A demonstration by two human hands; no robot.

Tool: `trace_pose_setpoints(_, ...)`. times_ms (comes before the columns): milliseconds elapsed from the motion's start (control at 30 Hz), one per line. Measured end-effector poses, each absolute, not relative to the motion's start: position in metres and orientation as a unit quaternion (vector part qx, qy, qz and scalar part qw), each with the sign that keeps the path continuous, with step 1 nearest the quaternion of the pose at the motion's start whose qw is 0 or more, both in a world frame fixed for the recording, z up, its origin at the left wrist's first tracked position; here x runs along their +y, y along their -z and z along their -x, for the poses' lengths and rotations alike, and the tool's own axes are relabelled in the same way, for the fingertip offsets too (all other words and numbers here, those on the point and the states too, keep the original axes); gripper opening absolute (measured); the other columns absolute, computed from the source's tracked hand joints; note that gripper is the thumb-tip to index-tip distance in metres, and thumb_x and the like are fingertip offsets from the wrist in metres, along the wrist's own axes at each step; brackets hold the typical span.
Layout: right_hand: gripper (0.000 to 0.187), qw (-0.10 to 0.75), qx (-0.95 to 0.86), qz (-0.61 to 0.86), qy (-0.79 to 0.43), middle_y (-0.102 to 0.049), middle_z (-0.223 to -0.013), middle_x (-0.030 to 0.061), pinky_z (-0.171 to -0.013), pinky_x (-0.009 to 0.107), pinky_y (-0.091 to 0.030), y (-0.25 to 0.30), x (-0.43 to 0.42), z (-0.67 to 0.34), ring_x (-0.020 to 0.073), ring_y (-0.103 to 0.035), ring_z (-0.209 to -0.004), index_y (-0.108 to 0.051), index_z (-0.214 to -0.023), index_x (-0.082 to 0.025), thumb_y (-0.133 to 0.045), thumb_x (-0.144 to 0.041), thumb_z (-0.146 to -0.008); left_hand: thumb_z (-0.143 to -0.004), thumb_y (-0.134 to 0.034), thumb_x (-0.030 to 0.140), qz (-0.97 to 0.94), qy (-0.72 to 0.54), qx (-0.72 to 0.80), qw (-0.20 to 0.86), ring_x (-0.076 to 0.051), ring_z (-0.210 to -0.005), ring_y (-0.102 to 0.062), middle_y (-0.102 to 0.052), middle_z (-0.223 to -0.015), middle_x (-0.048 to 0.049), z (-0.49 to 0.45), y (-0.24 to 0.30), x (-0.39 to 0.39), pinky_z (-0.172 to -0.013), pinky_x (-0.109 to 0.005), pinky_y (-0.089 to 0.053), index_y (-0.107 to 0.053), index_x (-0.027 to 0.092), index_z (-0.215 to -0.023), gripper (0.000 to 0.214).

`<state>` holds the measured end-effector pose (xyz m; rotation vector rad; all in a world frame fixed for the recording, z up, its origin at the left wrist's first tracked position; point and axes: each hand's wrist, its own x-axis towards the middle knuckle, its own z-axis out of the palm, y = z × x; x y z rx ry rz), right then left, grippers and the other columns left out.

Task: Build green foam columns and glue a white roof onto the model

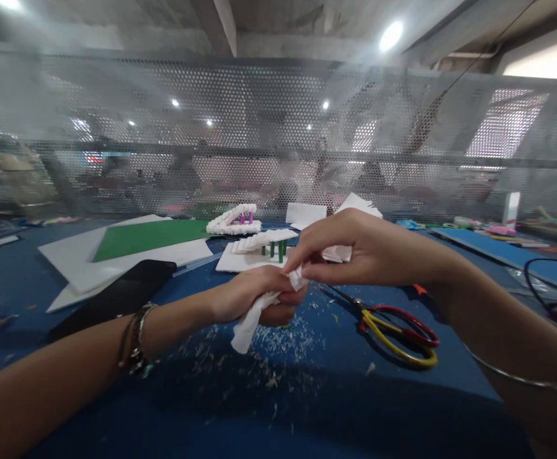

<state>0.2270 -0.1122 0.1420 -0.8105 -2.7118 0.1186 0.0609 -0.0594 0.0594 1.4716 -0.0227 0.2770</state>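
Observation:
My left hand (263, 294) is closed round a crumpled strip of white tissue (247, 328), whose loose end hangs below the fist. Thumb and forefinger of my right hand (349, 248) pinch the tissue's upper end, close against the left fist. Just behind the hands stands a small white model (254, 242) with green posts on a white base, partly hidden by my right hand. Scissors (393, 331) with red and yellow handles lie at the right of the hands. White and green scraps (282, 347) are scattered on the blue table beneath.
A black phone (125, 290) lies at the left, in front of white sheets and a green sheet (148, 237). Farther back is a white model with purple posts (234, 220). A blue board (503, 255) lies at the right. A perforated metal screen (259, 127) rises behind the table.

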Motion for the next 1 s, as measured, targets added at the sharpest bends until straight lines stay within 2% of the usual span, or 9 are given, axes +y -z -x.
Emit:
trace_pose_setpoints(267, 0.011, 0.164, -0.954, 0.25, 0.013, -0.058, -0.073, -0.0006, -0.059, 0.015, -0.039, -0.141, -0.116, -0.222, 0.0042, -0.051, -0.066, -0.064, -0.077, -0.012, -0.054, -0.017, -0.081, -0.08, -0.035, 0.027, -0.678, -0.082, -0.015, 0.731, -0.006, -0.032, -0.014, -0.023, -0.036, 0.0091, -0.063, -0.059, -0.058, -0.037, -0.022, -0.013, -0.034, 0.018, -0.059, 0.023)
trace_pose_setpoints(500, 0.014, 0.12, -0.957, 0.252, -0.074, -0.062, -0.082, 0.002, -0.066, 0.016, -0.042, -0.144, -0.113, -0.228, 0.0056, -0.056, -0.073, -0.064, -0.087, -0.012, -0.053, -0.019, -0.082, -0.078, -0.036, 0.026, -0.67, -0.048, 0.005, 0.741, -0.006, -0.032, -0.014, -0.021, -0.038, 0.0092, -0.061, -0.059, -0.06, -0.036, -0.022, -0.013, -0.033, 0.018, -0.058, 0.022)
trace_pose_setpoints(633, 0.012, 0.082, -0.964, 0.246, -0.049, -0.061, -0.077, 0.0008, -0.064, 0.017, -0.04, -0.143, -0.112, -0.226, 0.0058, -0.053, -0.068, -0.064, -0.082, -0.013, -0.053, -0.02, -0.082, -0.077, -0.037, 0.024, -0.681, -0.034, 0.035, 0.73, -0.006, -0.034, -0.017, -0.023, -0.04, 0.0085, -0.063, -0.056, -0.06, -0.037, -0.021, -0.014, -0.033, 0.018, -0.057, 0.021)
trace_pose_setpoints(800, 0.014, 0.059, -0.969, 0.241, 0.006, -0.056, -0.071, 0.0009, -0.063, 0.017, -0.037, -0.14, -0.113, -0.218, 0.0057, -0.048, -0.065, -0.062, -0.079, -0.01, -0.051, -0.016, -0.083, -0.077, -0.036, 0.019, -0.674, -0.036, 0.05, 0.736, -0.006, -0.034, -0.017, -0.024, -0.04, 0.0081, -0.066, -0.053, -0.061, -0.038, -0.021, -0.015, -0.033, 0.018, -0.056, 0.021)
trace_pose_setpoints(1000, 0.016, 0.056, -0.972, 0.228, -0.025, -0.055, -0.075, 0.0009, -0.064, 0.018, -0.038, -0.141, -0.114, -0.22, 0.0063, -0.049, -0.068, -0.061, -0.081, -0.011, -0.048, -0.019, -0.085, -0.074, -0.039, 0.019, -0.66, -0.044, 0.031, 0.749, -0.005, -0.034, -0.018, -0.025, -0.039, 0.0085, -0.067, -0.051, -0.065, -0.037, -0.019, -0.017, -0.033, 0.018, -0.055, 0.019)
